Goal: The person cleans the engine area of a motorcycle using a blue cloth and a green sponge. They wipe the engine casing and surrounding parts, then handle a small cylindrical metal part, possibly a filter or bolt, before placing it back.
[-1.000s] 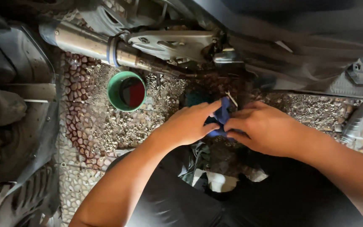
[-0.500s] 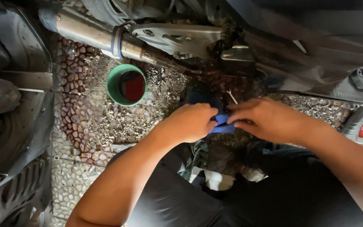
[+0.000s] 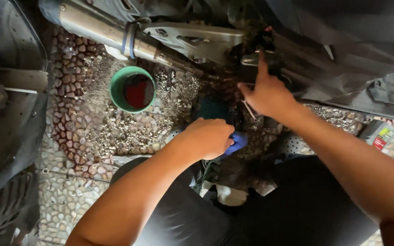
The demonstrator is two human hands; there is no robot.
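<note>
— What's that in the left hand [image 3: 208,136]?

— A small crumpled blue cloth [image 3: 237,142], bunched in the closed fist, low at about six o'clock from the machine's underside. Soft and light, I'd say; it should squash any way you pinch it, best gripped by a wad

— And the right hand [image 3: 263,93]?

— Holding nothing, index finger up, touching the dark metal part [image 3: 256,61] at twelve o'clock

— Anything else around?

— A round green plastic bowl with dark red liquid [image 3: 133,89] at ten o'clock on the pebbled ground [image 3: 69,136], beneath a long silver exhaust pipe [image 3: 101,27]
</note>
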